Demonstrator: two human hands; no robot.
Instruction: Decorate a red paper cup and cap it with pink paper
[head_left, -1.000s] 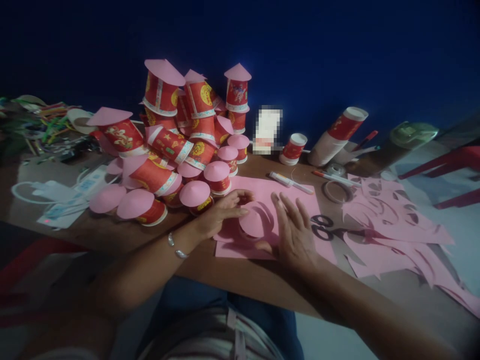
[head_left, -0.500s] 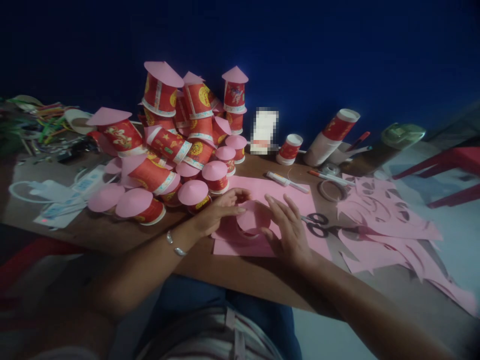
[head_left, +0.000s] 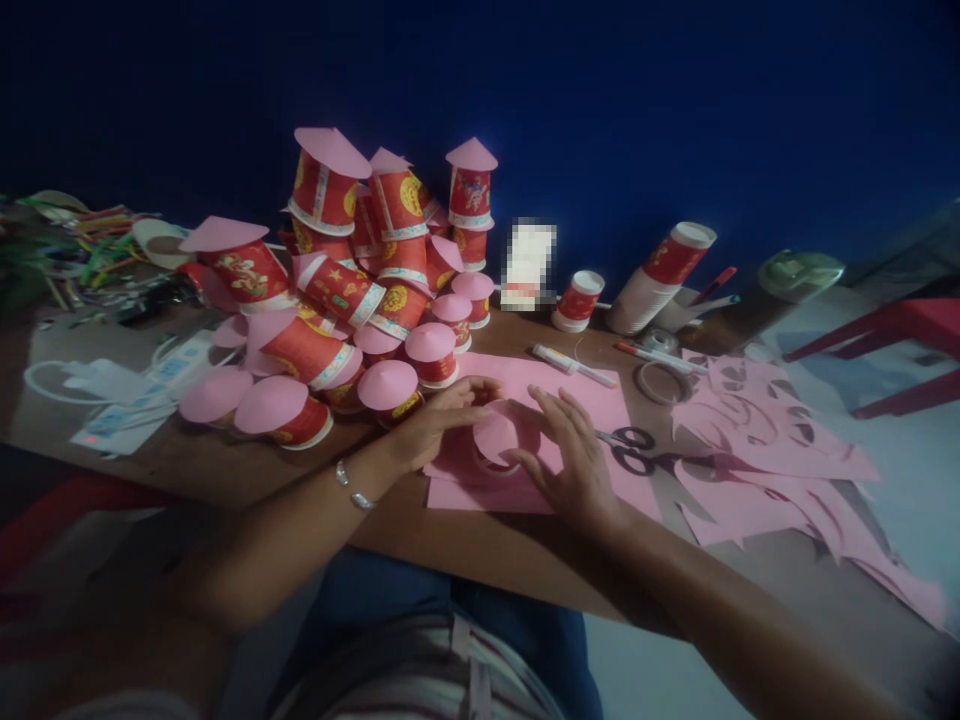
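Note:
A cup with a pink paper cone (head_left: 496, 436) on top stands on pink paper sheets (head_left: 600, 400) near the table's front edge; the cone covers most of the cup. On its left side is my left hand (head_left: 444, 418), fingers curved and apart, the tips by the cone's back edge. My right hand (head_left: 574, 450) is at the other side with fingers spread and the thumb at the cone's lower right rim. Neither hand is closed round the cup. Black-handled scissors (head_left: 634, 450) lie just right of my right hand.
Many red cups with pink cones (head_left: 304, 350) are piled at the left. A power strip (head_left: 142, 390) lies beyond them. Behind are a marker (head_left: 574, 365), a single cup (head_left: 579, 300) and a leaning cup stack (head_left: 664, 275). Tape (head_left: 664, 382) and paper scraps (head_left: 772, 430) lie right.
The fingers of my right hand have shifted slightly, and its thumb has moved left onto the cone's edge. My left hand has barely moved. The view has shifted a little.

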